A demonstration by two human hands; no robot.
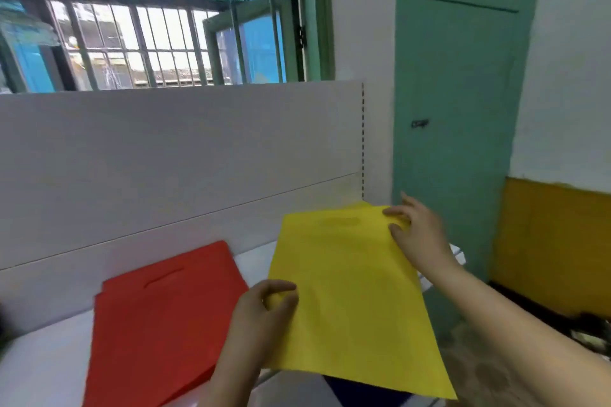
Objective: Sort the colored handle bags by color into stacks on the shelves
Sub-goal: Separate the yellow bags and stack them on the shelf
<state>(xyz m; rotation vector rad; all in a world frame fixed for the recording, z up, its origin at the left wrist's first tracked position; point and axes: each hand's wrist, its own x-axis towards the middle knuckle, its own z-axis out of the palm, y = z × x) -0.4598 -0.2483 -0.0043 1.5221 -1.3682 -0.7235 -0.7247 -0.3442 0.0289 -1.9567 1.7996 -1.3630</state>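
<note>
A flat yellow handle bag point(350, 301) lies over the right end of the white shelf point(43, 370), its lower part hanging past the front edge. My left hand point(264, 311) pinches its left edge between thumb and fingers. At the bag's top right corner, my right hand point(418, 233) grips the fabric with curled fingers. More yellow edges peek out beneath that top corner. A stack of red handle bags point(158, 324) lies flat on the shelf to the left. A dark blue bag point(357, 395) shows under the yellow bag's lower edge.
A white back panel point(165, 158) rises behind the shelf, with a barred window above it. A green door point(459, 109) stands to the right, and dark clutter point(582, 327) lies on the floor at far right.
</note>
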